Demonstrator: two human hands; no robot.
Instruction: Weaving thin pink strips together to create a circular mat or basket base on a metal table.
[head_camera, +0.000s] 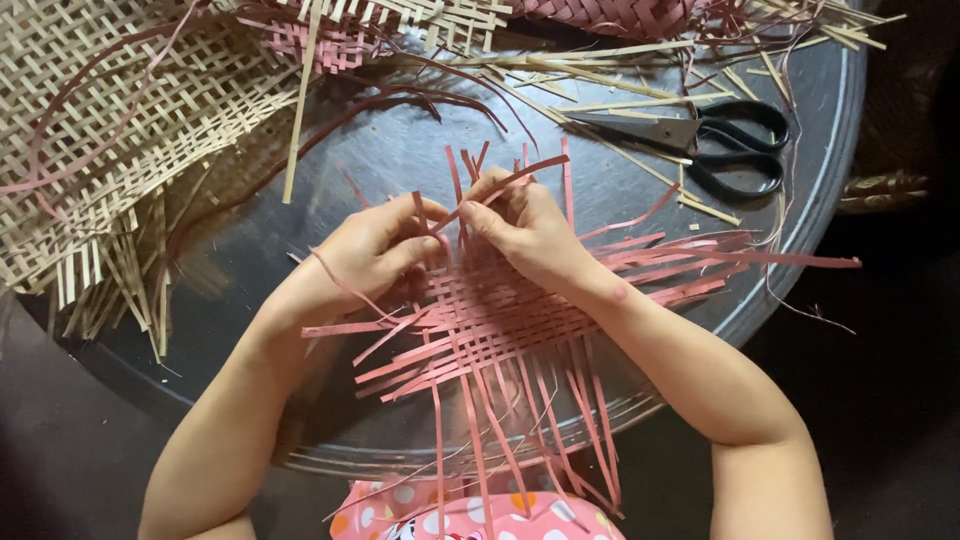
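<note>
On a round dark metal surface (420, 160), both bare hands work at the far edge of a pink woven mat (490, 320) made of flat strips crossed over and under each other. At the middle of the view, the left hand (375, 250) rests on the mat's upper left corner, its grip narrow, fingers curled and pinching a thin pink strip (345, 285) that trails down past the wrist. Just beside it, almost touching, the right hand (525, 230) presses down on the mat's upper edge; its grip is closed on another pink strip (520, 175) that arcs up and to the right from between thumb and fingers. Loose strip ends fan out from the mat on every side: upward between the hands, rightward toward the rim, and downward over the near edge, above a pink dotted garment (480, 515).

Farther back on the right, a pair of black-handled scissors (715, 140) lies flat, blades pointing left, well apart from the hands. Pale natural-coloured woven matting (120, 110) covers the upper left, partly hanging over the rim, with loose pale strips (600, 85) scattered across the back. A second pink woven piece (620, 15) sits at the top edge.
</note>
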